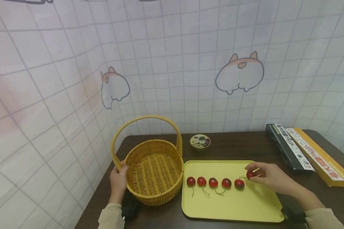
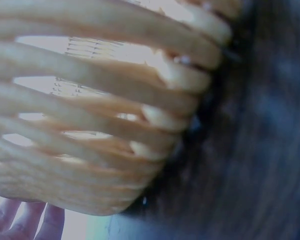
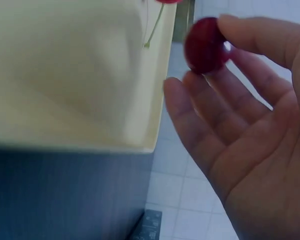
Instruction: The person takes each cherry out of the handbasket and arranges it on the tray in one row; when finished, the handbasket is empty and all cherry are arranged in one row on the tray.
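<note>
My left hand (image 1: 119,178) grips the rim of a round yellow wicker basket (image 1: 157,198) on its left side, by the foot of the tall handle. Seen from the left wrist, the woven basket wall (image 2: 90,95) fills most of the view, and a few fingers (image 2: 27,220) show below it. With thumb and fingers, my right hand (image 1: 270,178) pinches a dark red cherry (image 3: 205,46) over the right part of a yellow tray (image 1: 229,208). Several more cherries (image 1: 213,182) with green stems lie in a row across the tray.
A small round tin (image 1: 200,142) stands behind the tray. At the back right, a black pasta box (image 1: 289,148) and a yellow-orange pasta box (image 1: 321,156) lie side by side on the dark table (image 1: 235,144). A white gridded cloth (image 1: 172,63) hangs behind.
</note>
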`<act>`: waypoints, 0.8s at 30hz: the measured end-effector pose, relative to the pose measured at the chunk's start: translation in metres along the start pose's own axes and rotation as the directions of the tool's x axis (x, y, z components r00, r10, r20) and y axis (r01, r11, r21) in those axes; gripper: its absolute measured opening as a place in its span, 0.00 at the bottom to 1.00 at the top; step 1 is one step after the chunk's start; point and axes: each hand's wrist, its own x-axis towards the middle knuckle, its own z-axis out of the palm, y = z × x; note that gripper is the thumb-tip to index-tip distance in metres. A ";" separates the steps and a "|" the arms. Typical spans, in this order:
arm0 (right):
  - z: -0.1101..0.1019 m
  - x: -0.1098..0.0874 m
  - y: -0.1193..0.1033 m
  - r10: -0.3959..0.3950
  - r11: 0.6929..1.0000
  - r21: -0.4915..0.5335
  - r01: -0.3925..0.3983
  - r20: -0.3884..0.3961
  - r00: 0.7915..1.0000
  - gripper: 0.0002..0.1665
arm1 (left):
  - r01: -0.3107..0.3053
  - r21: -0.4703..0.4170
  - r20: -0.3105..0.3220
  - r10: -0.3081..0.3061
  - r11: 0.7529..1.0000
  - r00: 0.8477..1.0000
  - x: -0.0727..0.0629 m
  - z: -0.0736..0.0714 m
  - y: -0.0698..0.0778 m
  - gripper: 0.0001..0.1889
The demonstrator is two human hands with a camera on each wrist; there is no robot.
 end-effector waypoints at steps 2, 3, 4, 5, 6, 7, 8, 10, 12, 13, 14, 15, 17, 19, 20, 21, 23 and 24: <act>0.001 -0.004 0.003 -0.025 1.000 0.011 0.024 0.039 0.999 0.21 | 0.002 -0.001 0.002 -0.002 1.000 1.000 -0.001 0.000 -0.001 0.19; 0.002 -0.006 0.004 -0.038 0.999 0.015 0.037 0.058 0.998 0.21 | 0.002 0.005 0.000 -0.002 1.000 1.000 -0.002 -0.001 -0.001 0.19; 0.002 -0.007 0.005 -0.051 0.999 0.022 0.050 0.073 0.996 0.22 | 0.003 0.006 -0.003 -0.003 1.000 1.000 -0.002 -0.001 -0.001 0.18; 0.003 -0.008 0.006 -0.059 0.998 0.024 0.058 0.088 0.994 0.22 | 0.004 0.005 -0.003 -0.004 1.000 1.000 -0.002 -0.002 0.000 0.18; 0.004 -0.008 0.006 -0.067 0.998 0.018 0.066 0.099 0.993 0.22 | 0.003 0.008 -0.008 -0.003 1.000 1.000 -0.003 -0.003 0.000 0.18; 0.004 -0.007 0.006 -0.072 0.997 0.011 0.071 0.109 0.991 0.22 | 0.001 0.010 -0.015 -0.001 1.000 1.000 -0.003 -0.004 0.001 0.18; 0.005 -0.007 0.005 -0.073 0.997 0.007 0.073 0.116 0.990 0.23 | 0.000 0.011 -0.019 0.000 1.000 1.000 -0.003 -0.005 0.001 0.18; 0.005 -0.005 0.004 -0.067 0.998 -0.011 0.069 0.129 0.989 0.23 | -0.002 0.014 -0.024 0.002 1.000 1.000 -0.003 -0.006 0.003 0.17; 0.005 -0.004 0.002 -0.055 0.998 -0.025 0.059 0.141 0.989 0.22 | -0.005 0.016 -0.026 0.006 1.000 1.000 -0.003 -0.007 0.003 0.17; 0.005 -0.003 0.001 -0.049 0.998 -0.029 0.054 0.145 0.988 0.22 | -0.005 0.017 -0.025 0.005 1.000 1.000 -0.004 -0.008 0.004 0.17; 0.005 -0.003 0.001 -0.045 0.998 -0.030 0.050 0.147 0.988 0.22 | -0.005 0.019 -0.023 0.006 1.000 1.000 -0.004 -0.008 0.004 0.17; 0.005 -0.003 0.000 -0.042 0.998 -0.033 0.047 0.149 0.988 0.22 | -0.007 0.023 -0.022 0.007 1.000 1.000 -0.004 -0.008 0.004 0.17; 0.005 -0.003 0.000 -0.040 0.998 -0.032 0.045 0.151 0.988 0.22 | -0.008 0.031 -0.028 0.009 0.999 1.000 -0.003 -0.007 0.003 0.17; 0.005 -0.003 0.000 -0.043 0.998 -0.030 0.048 0.151 0.988 0.22 | -0.010 0.036 -0.032 0.011 0.999 0.999 -0.003 -0.006 0.003 0.17; 0.005 -0.003 0.000 -0.043 0.999 -0.026 0.048 0.153 0.987 0.22 | -0.012 0.036 -0.034 0.013 0.999 0.999 -0.002 -0.005 0.003 0.17; 0.004 -0.004 0.001 -0.043 0.999 -0.026 0.048 0.150 0.988 0.22 | -0.013 0.037 -0.033 0.014 0.999 0.999 -0.002 -0.004 0.003 0.17; 0.002 -0.005 0.000 -0.036 0.999 -0.028 0.040 0.137 0.990 0.22 | -0.009 0.033 -0.026 0.010 0.999 1.000 -0.001 -0.003 0.003 0.17; 0.001 -0.005 0.000 -0.030 0.999 -0.033 0.035 0.125 0.992 0.23 | -0.006 0.028 -0.018 0.007 1.000 1.000 0.000 -0.003 0.004 0.17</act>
